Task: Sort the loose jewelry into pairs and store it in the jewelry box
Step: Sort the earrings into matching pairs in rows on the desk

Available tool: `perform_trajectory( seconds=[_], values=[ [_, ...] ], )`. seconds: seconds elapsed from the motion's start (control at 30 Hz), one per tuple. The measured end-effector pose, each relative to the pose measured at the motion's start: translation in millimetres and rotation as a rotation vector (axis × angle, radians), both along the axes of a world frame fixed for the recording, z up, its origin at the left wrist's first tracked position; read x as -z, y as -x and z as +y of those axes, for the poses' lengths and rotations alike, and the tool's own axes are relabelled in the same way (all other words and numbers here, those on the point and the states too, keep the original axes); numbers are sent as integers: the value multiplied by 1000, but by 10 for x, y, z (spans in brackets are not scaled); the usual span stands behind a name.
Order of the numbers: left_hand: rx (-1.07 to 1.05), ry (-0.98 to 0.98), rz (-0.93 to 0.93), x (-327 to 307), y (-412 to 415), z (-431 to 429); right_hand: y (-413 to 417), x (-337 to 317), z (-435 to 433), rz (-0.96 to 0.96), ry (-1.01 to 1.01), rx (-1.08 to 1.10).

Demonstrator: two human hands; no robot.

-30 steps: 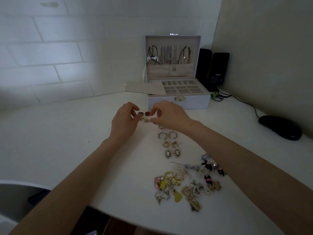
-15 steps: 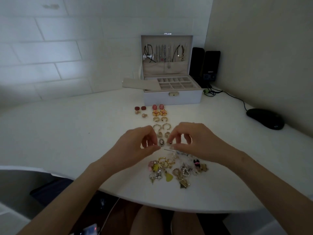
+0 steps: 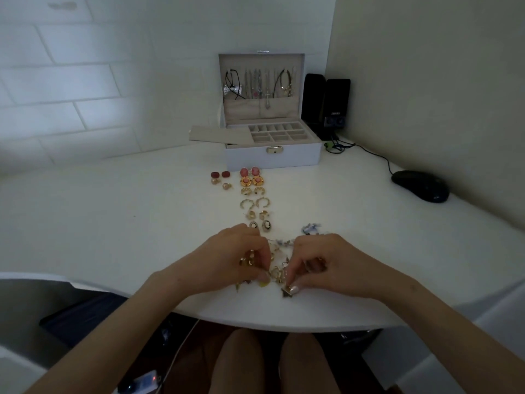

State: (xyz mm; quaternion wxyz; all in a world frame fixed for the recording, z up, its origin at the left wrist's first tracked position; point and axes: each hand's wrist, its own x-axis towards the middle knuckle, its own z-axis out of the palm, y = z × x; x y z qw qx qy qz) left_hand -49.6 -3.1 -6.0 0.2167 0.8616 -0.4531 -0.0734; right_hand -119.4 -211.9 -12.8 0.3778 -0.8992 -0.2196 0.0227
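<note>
Right hand pinches a small gold earring at the near edge of the loose pile, likely hunting its match. Left hand curls into the same pile, but whether it grips a piece is unclear. Sorted pairs lie in rows just beyond the fingers, kept matched for storing; jewelry box stands open farther beyond, well apart.

- Jewelry box sits open at the back, lid upright.
- Paired earrings lined up in rows before it.
- Loose pile heaped nearest the edge.
</note>
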Motion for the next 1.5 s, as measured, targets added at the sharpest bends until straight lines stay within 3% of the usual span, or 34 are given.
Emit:
perform_trajectory(
  seconds=[0.17, 0.37, 0.5, 0.6, 0.73, 0.9, 1.07, 1.2, 1.5],
  values=[
    [-7, 44, -24, -10, 56, -14, 22, -50, 5, -38, -2, 54],
    [-69, 298, -68, -113, 154, -189, -59, -289, 17, 82, -328, 276],
    [-99, 402, -108, -110, 132, -286, -96, -322, 49, 136, -397, 302],
    [-84, 424, -117, -92, 111, -280, -94, -326, -44, 96, -317, 309],
    [-76, 435, -113, -74, 67, -248, -50, -321, -293, 82, 6, 186],
    [-101, 459, 26, -48, 32, -238, 2, -212, -352, 102, 196, 104],
    [-165, 547, 445, -75, 27, -222, -57, -195, -315, 95, 256, 157],
    [-159, 585, 588, -147, 26, -185, -77, -183, -337, 84, 262, 151],
    [-215, 620, 629, -158, -58, -101, -255, -405, -294, 34, -88, 219]
  ],
)
